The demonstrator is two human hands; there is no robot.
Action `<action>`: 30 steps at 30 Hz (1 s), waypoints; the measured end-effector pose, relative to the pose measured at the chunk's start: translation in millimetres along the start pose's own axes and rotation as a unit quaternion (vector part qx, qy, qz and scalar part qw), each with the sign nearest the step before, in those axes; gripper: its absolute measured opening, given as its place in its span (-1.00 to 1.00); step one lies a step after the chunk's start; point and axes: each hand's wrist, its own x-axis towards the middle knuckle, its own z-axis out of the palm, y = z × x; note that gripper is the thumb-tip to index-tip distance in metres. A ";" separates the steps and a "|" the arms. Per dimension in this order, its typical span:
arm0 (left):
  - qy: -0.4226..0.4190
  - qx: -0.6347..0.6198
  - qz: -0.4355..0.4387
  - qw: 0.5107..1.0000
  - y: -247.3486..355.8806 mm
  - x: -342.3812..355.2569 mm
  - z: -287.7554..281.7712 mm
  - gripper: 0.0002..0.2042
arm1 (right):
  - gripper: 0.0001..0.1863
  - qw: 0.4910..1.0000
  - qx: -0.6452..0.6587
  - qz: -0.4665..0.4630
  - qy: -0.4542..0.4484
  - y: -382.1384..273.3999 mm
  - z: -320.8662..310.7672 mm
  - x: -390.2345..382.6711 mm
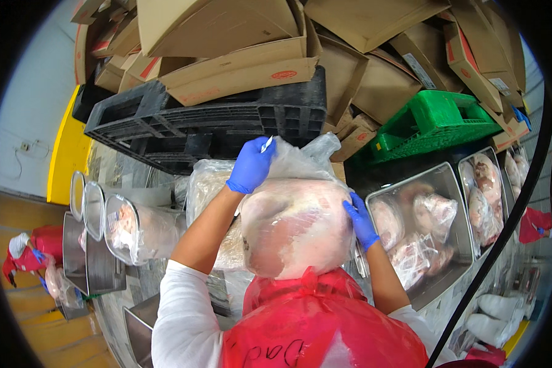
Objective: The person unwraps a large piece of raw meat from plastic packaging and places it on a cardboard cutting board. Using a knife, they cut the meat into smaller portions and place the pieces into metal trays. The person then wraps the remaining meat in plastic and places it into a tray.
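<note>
A large, pale pink slab of raw meat [297, 224] lies in front of me, close against my red apron. Clear plastic film [297, 162] gathers at its far edge. My left hand [251, 165], in a blue glove, is closed at the meat's far left corner. A small white, shiny piece [266, 145] sticks out of its fingers, too small to name. The blue-gloved right hand [362, 222] rests against the meat's right side with fingers stretched out. Under and left of the meat is a plastic-wrapped stack [227, 236].
Black [208, 122] and green [435, 119] pallets stand ahead beneath cardboard boxes [227, 37]. At right, a metal tub [420, 178] holds bagged meat; another tub [472, 156] stands beyond. Metal-rimmed containers [122, 230] line the left. A co-worker in red [40, 248] handles meat at far left. A black cable [497, 245] crosses the right.
</note>
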 end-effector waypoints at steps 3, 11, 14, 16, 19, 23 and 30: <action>-0.009 -0.008 0.036 0.999 69.0 -4.5 -10.6 -0.71 | -0.41 0.995 0.088 -0.047 0.007 -4.5 -9.7 4.8; 0.051 -0.039 -0.016 0.998 195.1 -66.7 -61.7 -0.77 | -0.26 0.973 -0.009 -0.219 -0.078 -56.2 2.1 -15.7; 0.051 -0.055 0.024 0.997 202.9 -79.6 -74.1 -0.78 | -0.22 0.961 -0.057 -0.104 -0.250 -89.1 9.5 -30.3; 0.039 -0.067 0.012 0.997 203.6 -78.8 -70.4 -0.77 | -0.27 0.955 -0.127 -0.106 -0.247 -93.1 18.5 -33.6; -0.030 -0.066 0.012 0.997 213.7 -76.3 -66.9 -0.77 | -0.37 0.961 -0.082 -0.046 -0.262 -83.4 16.6 -20.4; -0.005 -0.064 0.066 0.996 218.9 -49.0 -49.9 -0.83 | -0.42 0.959 -0.028 -0.028 -0.280 -89.7 19.5 -30.4; 0.047 0.082 0.316 0.944 219.4 8.1 -12.1 -0.84 | -0.49 0.959 -0.165 -0.182 -0.139 -135.9 88.4 -39.0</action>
